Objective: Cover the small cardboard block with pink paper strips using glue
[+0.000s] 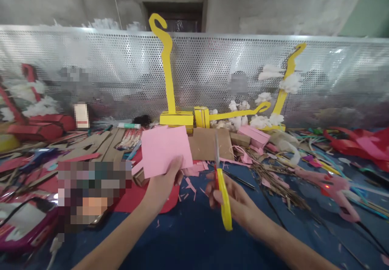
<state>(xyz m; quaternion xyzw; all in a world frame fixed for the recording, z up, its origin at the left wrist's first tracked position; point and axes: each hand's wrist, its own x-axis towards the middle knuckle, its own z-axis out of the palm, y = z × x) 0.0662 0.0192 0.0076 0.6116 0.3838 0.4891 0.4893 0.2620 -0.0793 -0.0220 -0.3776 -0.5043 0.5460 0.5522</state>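
A flat pink sheet (164, 150) is pinched at its lower right by my left hand (170, 176), with the thumb lying across its face. To the right, my right hand (229, 197) is wrapped round scissors (225, 201) with yellow and red handles. The blades point up and away from me, apart from the sheet. Small pink offcuts (191, 185) are scattered on the blue table (182, 241) between the hands. Behind the sheet and scissors lies a brown cardboard piece (209, 143).
Yellow hooked stands (168, 75) rise at the back before a perforated metal panel (121, 71). A pink glue gun (331, 185) with a lit red light lies right. Red card (133, 201), cardboard strips and red boxes (39, 128) are at left.
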